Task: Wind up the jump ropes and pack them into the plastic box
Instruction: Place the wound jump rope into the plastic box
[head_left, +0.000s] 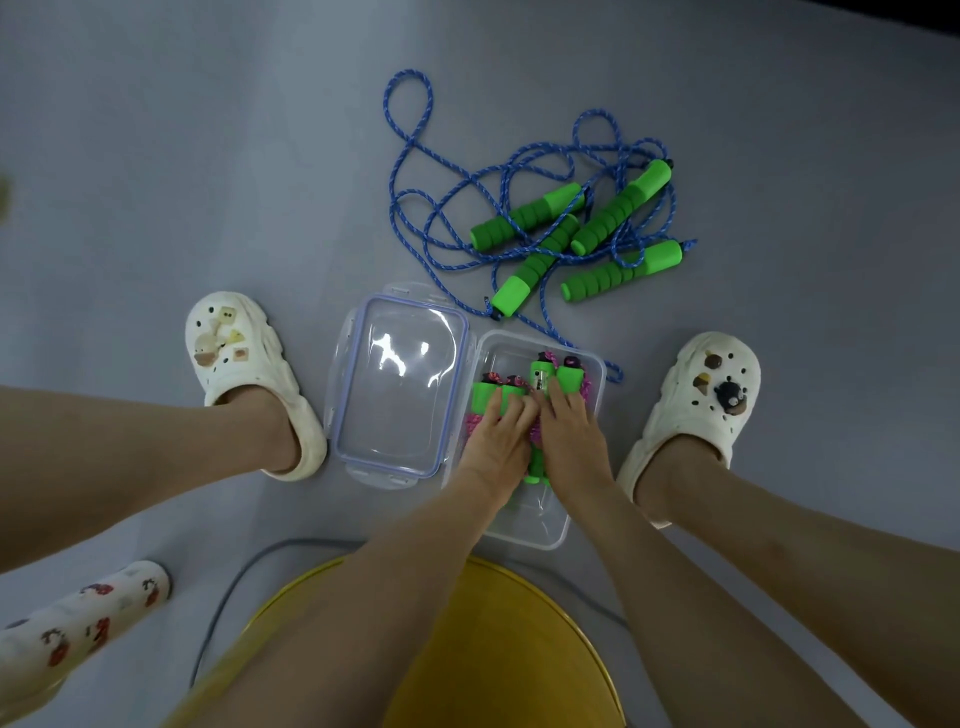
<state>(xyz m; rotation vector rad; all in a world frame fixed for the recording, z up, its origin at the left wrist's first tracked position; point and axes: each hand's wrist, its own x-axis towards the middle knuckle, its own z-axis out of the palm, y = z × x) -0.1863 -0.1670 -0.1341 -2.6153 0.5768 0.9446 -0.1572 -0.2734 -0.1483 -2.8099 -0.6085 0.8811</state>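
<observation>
1. Between the person's feet, on the grey floor (156, 182), stands the clear plastic box (540, 535). Its lid (400, 395) lies flat against the box's left side.
2. The left hand (496, 436) and right hand (571, 431) lie side by side inside the box. Their fingers are stretched flat and press down on the green handles (540, 374), curling round nothing.
3. Both hands hide most of the bundle. Only the handle tops with dark caps, one lower handle end and scraps of pink rope (472, 423) show, and the handle count is hard to make out.
4. Beyond the box the blue jump ropes (410, 135) lie loose and tangled with four foam handles (618, 208). One strand reaches the box's far right corner, though whether it touches is unclear.
5. Nearest the camera, the forearms largely cover a yellow stool (509, 649).
6. A patterned white object (78, 623) is cut off at the lower left edge.
</observation>
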